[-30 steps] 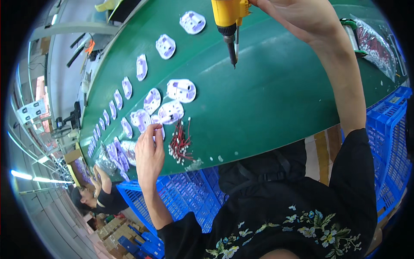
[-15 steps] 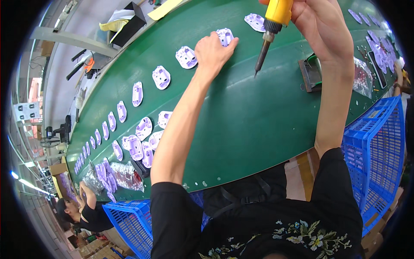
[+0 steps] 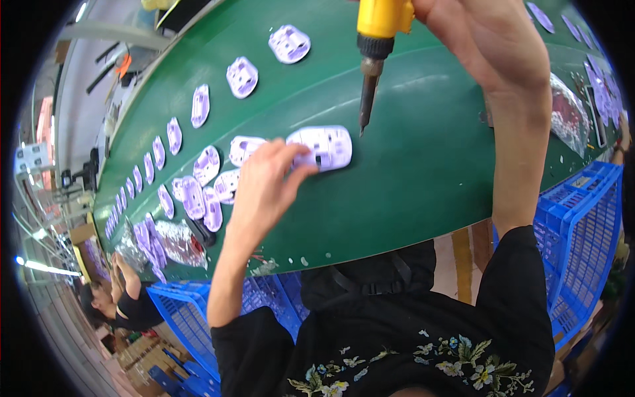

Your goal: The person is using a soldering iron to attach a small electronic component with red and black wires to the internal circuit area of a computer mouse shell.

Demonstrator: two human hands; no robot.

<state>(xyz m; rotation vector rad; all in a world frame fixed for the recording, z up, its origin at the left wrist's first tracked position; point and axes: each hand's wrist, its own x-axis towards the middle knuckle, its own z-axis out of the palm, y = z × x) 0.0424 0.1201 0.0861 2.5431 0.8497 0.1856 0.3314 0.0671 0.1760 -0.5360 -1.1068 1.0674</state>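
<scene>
My left hand [image 3: 266, 184] pinches the near-left edge of a lilac plastic housing [image 3: 334, 147] over the middle of the bench, its moulded hollow side facing up. A yellow electric screwdriver [image 3: 382, 20] is gripped in my right hand [image 3: 479, 43], which is partly cut off by the upper frame edge. The driver's bit points down, just right of the housing and apart from it in the picture. Left of my left hand, a similar lilac housing [image 3: 245, 147] lies partly covered by my fingers. Several more sit in a loose cluster, including a lilac shell [image 3: 192, 197].
A curved row of lilac housings [image 3: 243, 77] runs along the far side of the green bench [image 3: 410, 192]. Blue crates [image 3: 562, 238] stand at the near edge. Bags of small parts [image 3: 570, 114] lie at both sides. Another person [image 3: 129, 298] is at the left.
My left hand has come nearer from the far row, bringing a lilac housing with it. The screwdriver in my right hand has shifted left in the picture.
</scene>
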